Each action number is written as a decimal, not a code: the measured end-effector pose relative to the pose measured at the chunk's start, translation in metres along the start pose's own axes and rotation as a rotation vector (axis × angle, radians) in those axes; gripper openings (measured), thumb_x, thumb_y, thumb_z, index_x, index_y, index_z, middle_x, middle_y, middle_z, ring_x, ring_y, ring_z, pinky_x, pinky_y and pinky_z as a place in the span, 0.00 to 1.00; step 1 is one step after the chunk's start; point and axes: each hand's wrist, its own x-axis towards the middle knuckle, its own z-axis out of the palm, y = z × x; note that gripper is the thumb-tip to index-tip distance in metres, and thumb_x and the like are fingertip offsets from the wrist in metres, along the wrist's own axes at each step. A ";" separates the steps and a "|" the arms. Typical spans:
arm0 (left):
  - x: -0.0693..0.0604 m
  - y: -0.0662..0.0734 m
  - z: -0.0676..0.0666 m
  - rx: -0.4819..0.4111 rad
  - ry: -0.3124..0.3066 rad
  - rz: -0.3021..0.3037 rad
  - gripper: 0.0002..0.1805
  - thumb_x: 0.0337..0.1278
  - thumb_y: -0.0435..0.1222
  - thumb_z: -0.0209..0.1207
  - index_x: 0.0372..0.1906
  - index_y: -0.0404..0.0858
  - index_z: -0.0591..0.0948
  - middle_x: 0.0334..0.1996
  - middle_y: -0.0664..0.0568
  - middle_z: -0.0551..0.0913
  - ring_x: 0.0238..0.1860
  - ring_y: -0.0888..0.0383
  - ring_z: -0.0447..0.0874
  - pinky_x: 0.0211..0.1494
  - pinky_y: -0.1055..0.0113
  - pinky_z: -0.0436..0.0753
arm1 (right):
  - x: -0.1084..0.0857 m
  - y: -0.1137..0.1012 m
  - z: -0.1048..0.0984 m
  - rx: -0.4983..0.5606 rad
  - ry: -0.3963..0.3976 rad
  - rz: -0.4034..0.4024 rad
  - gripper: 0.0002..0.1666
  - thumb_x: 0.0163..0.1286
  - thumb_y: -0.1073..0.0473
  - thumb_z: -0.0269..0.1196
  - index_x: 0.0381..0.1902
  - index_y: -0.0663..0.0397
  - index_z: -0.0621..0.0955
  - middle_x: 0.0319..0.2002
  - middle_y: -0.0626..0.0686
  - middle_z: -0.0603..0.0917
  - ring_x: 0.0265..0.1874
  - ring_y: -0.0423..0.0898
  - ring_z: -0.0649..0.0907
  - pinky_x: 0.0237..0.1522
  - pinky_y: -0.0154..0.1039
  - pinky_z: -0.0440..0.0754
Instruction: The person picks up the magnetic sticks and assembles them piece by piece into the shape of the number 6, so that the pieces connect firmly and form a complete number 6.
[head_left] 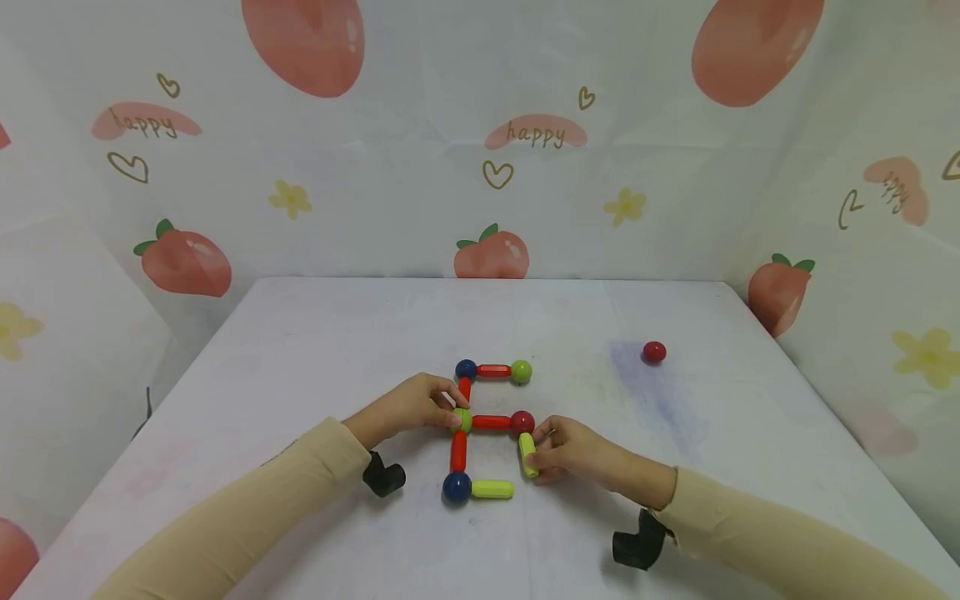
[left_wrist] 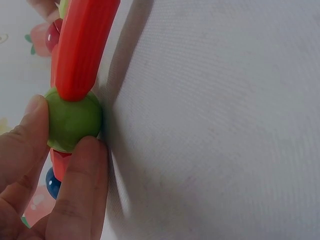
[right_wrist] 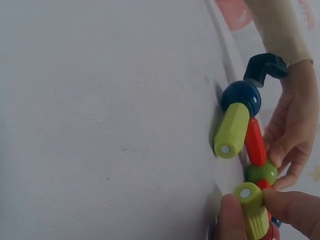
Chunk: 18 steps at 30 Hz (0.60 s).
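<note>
A frame of magnetic balls and rods lies on the table. My left hand pinches its middle green ball between thumb and fingers. From that ball red rods run to the back, front and right; the right one ends at a red ball. My right hand pinches a yellow-green rod, whose far end meets the red ball; its free end shows a silver magnet in the right wrist view. At the front corner, a dark blue ball carries another yellow-green rod.
A second blue ball, a red rod and another green ball form the frame's back row. One loose red ball lies at the right rear of the white table. Printed cloth hangs behind.
</note>
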 end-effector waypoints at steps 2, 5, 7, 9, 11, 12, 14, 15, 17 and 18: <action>0.000 0.000 0.000 0.001 0.000 0.000 0.11 0.47 0.35 0.67 0.39 0.45 0.84 0.35 0.48 0.79 0.33 0.58 0.78 0.37 0.71 0.81 | -0.001 -0.001 0.000 0.006 -0.004 0.007 0.20 0.61 0.64 0.63 0.46 0.64 0.68 0.32 0.52 0.78 0.27 0.39 0.81 0.37 0.34 0.84; 0.001 -0.001 0.000 0.003 -0.001 0.002 0.11 0.46 0.35 0.68 0.39 0.45 0.84 0.35 0.48 0.79 0.33 0.58 0.78 0.37 0.71 0.81 | -0.002 -0.002 0.000 0.024 -0.009 0.009 0.21 0.60 0.65 0.64 0.48 0.65 0.68 0.32 0.52 0.77 0.28 0.40 0.82 0.38 0.36 0.84; 0.001 -0.001 0.000 0.005 -0.001 0.002 0.11 0.46 0.35 0.68 0.39 0.45 0.84 0.35 0.48 0.79 0.33 0.58 0.78 0.38 0.71 0.81 | -0.003 -0.002 -0.001 0.023 -0.006 0.009 0.23 0.59 0.66 0.65 0.49 0.65 0.68 0.32 0.52 0.77 0.29 0.40 0.81 0.39 0.36 0.84; 0.002 -0.001 0.000 0.007 -0.001 -0.001 0.11 0.46 0.35 0.68 0.39 0.45 0.84 0.36 0.48 0.80 0.33 0.58 0.78 0.38 0.70 0.81 | -0.003 -0.002 -0.001 0.004 0.004 0.009 0.24 0.57 0.66 0.66 0.49 0.65 0.69 0.32 0.51 0.76 0.29 0.40 0.80 0.39 0.36 0.84; 0.002 -0.001 0.000 0.010 0.001 -0.004 0.12 0.46 0.36 0.68 0.39 0.45 0.84 0.36 0.48 0.80 0.33 0.59 0.78 0.38 0.70 0.81 | -0.003 -0.002 -0.001 -0.027 0.018 0.011 0.25 0.56 0.65 0.67 0.49 0.64 0.69 0.31 0.51 0.77 0.29 0.40 0.79 0.38 0.34 0.83; 0.002 -0.001 0.000 0.011 0.001 -0.006 0.11 0.46 0.36 0.68 0.39 0.45 0.84 0.36 0.48 0.80 0.33 0.58 0.78 0.38 0.70 0.81 | -0.003 -0.001 -0.001 -0.043 0.024 0.012 0.25 0.56 0.65 0.68 0.49 0.64 0.70 0.31 0.50 0.77 0.28 0.40 0.78 0.37 0.33 0.83; 0.001 -0.001 0.000 0.009 0.001 -0.008 0.11 0.46 0.36 0.68 0.39 0.45 0.84 0.36 0.48 0.80 0.33 0.58 0.78 0.38 0.70 0.81 | -0.002 -0.001 -0.001 -0.069 0.032 0.011 0.26 0.55 0.64 0.68 0.49 0.63 0.70 0.30 0.50 0.76 0.28 0.40 0.78 0.35 0.32 0.82; 0.001 0.000 0.000 0.010 0.002 -0.009 0.11 0.46 0.36 0.68 0.39 0.45 0.84 0.36 0.48 0.80 0.34 0.58 0.78 0.38 0.70 0.81 | -0.001 -0.001 -0.001 -0.079 0.034 0.009 0.26 0.55 0.64 0.68 0.48 0.63 0.70 0.29 0.50 0.76 0.27 0.40 0.78 0.35 0.32 0.82; 0.000 0.000 0.000 0.011 0.003 -0.010 0.11 0.46 0.35 0.68 0.39 0.45 0.84 0.36 0.48 0.79 0.34 0.58 0.78 0.38 0.70 0.81 | 0.000 0.001 0.000 -0.097 0.034 0.005 0.26 0.55 0.63 0.69 0.48 0.62 0.70 0.27 0.49 0.76 0.25 0.40 0.78 0.34 0.32 0.82; 0.000 0.000 0.000 0.012 0.004 -0.010 0.11 0.46 0.35 0.68 0.39 0.45 0.84 0.36 0.48 0.79 0.34 0.58 0.78 0.38 0.70 0.81 | 0.001 0.001 0.000 -0.108 0.032 0.001 0.26 0.55 0.63 0.69 0.48 0.62 0.70 0.26 0.49 0.76 0.24 0.40 0.78 0.33 0.33 0.83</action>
